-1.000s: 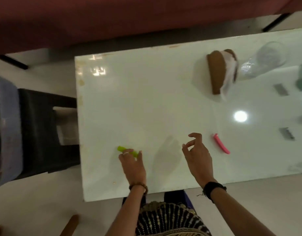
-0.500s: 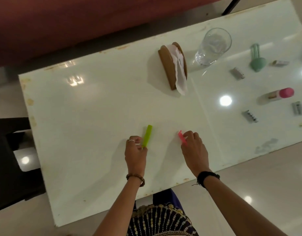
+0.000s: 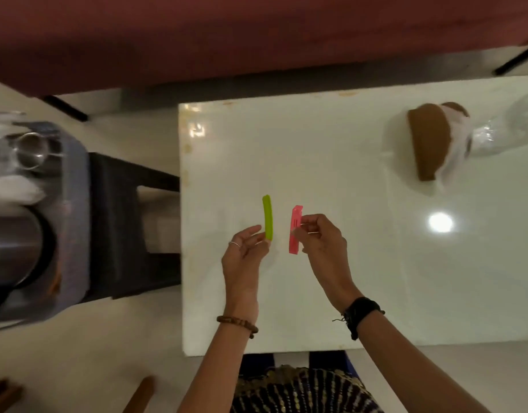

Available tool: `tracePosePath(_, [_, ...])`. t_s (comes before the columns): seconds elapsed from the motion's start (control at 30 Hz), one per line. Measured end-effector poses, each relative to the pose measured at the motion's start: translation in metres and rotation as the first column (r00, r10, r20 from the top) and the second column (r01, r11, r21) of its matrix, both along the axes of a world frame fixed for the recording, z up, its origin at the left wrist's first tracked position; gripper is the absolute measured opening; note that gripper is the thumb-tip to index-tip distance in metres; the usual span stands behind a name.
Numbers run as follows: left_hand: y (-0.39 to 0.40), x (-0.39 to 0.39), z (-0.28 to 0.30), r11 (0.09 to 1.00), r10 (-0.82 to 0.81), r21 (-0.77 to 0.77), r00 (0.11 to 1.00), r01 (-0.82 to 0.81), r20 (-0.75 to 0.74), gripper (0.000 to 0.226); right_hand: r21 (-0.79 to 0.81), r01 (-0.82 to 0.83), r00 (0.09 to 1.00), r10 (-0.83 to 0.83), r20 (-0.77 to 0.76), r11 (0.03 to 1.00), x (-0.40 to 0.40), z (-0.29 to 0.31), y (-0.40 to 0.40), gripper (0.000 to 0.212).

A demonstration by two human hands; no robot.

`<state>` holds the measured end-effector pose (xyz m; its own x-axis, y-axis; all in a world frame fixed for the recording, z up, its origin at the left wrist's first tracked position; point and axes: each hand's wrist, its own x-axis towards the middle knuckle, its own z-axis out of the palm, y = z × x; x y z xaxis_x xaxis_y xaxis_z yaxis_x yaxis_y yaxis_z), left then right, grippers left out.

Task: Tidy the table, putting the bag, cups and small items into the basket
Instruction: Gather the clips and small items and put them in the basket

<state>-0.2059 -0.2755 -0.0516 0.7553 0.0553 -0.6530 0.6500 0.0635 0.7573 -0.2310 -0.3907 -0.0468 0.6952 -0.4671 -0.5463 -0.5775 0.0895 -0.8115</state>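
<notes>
Bench (image 3: 331, 162) is white; basket (image 3: 75, 186) sits left on a stool, cups already inside. Green clip (image 3: 268, 217) is pinched by left hand (image 3: 244, 257), pink clip (image 3: 296, 229) by right hand (image 3: 319, 242), both lifted, likely for carrying to basket.

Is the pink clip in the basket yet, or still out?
Out. The right hand pinches the pink clip above the table; the basket sits off to the left.

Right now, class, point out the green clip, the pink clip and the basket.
green clip (image 3: 268, 217), head view, middle of its strip.
pink clip (image 3: 295, 225), head view, its flat face.
basket (image 3: 78, 186), head view, its right-hand rim.
</notes>
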Motion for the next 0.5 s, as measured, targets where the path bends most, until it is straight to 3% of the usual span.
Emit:
tracePosePath(0.1, [0.075,0.034,0.025,0.989,0.020,0.139,0.988,-0.042,0.154,0.029,0.065,-0.102,0.994,0.099,0.041,0.993,0.041,0.018,0.067,0.010])
tracePosePath(0.27, [0.216,0.079,0.056,0.886,0.153,0.349,0.903,-0.305,0.402,0.033,0.098,-0.319,0.938,0.299,0.178,0.943,0.103,0.047,0.201,0.015])
tracePosePath(0.4, [0.292,0.073,0.053,0.761,0.110,0.550,0.904,-0.344,0.413,0.031,-0.022,-0.449,0.865,0.441,0.238,0.893,0.130,0.052,0.286,0.022])
tracePosePath(0.5, [0.318,0.067,0.037,0.705,-0.022,0.681,0.953,-0.199,0.301,0.023,-0.235,-0.513,0.824,0.550,0.136,0.826,0.136,0.046,0.328,0.022])
